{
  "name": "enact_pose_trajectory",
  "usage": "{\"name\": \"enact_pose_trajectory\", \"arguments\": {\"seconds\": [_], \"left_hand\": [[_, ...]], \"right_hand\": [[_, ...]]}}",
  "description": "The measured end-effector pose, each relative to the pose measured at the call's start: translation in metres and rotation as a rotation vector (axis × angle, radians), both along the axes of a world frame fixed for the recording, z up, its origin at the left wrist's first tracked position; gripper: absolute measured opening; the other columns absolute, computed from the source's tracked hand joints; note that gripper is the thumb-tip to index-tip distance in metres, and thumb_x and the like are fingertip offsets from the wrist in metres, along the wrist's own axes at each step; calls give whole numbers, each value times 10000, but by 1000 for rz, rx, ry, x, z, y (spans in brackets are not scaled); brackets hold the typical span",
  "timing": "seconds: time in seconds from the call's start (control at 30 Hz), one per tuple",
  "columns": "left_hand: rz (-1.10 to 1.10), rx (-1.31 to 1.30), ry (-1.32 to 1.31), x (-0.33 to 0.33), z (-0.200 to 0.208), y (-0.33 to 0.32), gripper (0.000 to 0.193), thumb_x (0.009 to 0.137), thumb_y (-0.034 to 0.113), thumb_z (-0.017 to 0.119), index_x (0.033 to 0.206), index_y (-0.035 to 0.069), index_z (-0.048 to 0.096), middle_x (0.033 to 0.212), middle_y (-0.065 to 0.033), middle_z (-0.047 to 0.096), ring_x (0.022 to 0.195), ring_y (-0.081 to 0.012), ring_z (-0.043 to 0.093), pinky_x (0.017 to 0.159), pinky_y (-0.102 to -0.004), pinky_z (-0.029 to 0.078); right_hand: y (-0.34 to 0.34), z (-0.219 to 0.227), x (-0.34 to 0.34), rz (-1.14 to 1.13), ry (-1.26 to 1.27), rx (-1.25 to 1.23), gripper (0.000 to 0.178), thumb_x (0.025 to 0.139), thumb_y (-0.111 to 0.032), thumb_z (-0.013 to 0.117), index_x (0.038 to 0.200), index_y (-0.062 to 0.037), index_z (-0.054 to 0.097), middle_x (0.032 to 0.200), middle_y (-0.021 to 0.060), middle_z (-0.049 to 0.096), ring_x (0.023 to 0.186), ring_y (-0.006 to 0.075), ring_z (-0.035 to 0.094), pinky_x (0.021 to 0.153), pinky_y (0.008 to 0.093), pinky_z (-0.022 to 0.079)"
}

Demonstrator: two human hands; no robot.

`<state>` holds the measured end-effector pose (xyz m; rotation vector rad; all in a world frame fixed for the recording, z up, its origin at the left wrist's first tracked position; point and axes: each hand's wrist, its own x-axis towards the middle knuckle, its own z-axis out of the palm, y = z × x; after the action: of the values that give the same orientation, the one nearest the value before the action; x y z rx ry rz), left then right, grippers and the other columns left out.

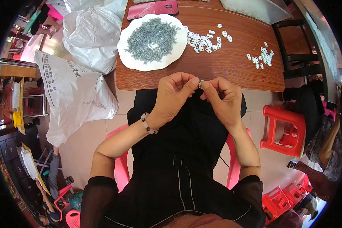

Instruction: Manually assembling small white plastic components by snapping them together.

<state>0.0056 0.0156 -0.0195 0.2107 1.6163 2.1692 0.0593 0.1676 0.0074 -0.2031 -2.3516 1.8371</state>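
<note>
My left hand [174, 93] and my right hand [221, 97] meet just off the table's near edge, above my lap. Between the fingertips is a small white piece [201, 84], pinched by the right thumb and finger. The left thumb and forefinger are pressed together against its side; whatever they grip is too small to make out. Beyond the hands, a scalloped white plate [131, 62] holds a heap of small grey-blue pins [152, 36]. To its right lies a loose pile of small white pieces with holes [201, 42]. A smaller cluster of white pieces [265, 57] is farther right.
A pink phone [152, 9] lies behind the plate on the brown wooden table [231, 70]. White sacks [79, 102] crowd the table's left side. A red stool [283, 129] stands on the right. Other people sit at both edges of view.
</note>
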Motion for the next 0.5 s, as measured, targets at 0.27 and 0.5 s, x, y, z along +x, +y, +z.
{"name": "enact_pose_trajectory", "arguments": {"seconds": [0.27,0.5], "left_hand": [[-29,-8,-30,3,-4,-1,177,903,155,661,953,-13,641,816,-16,637,703,-66,557,656,-211,455],[-8,75,-114,5,0,0,174,918,148,635,959,-21,641,823,-26,639,709,-77,558,663,-218,451]], "right_hand": [[-4,-4,0,-12,46,-33,164,899,-119,640,813,19,663,630,34,662,574,34,591,515,189,432],[-2,-8,-2,-16,-9,-113,161,902,-126,643,819,10,669,637,20,657,575,21,558,513,179,402]]}}
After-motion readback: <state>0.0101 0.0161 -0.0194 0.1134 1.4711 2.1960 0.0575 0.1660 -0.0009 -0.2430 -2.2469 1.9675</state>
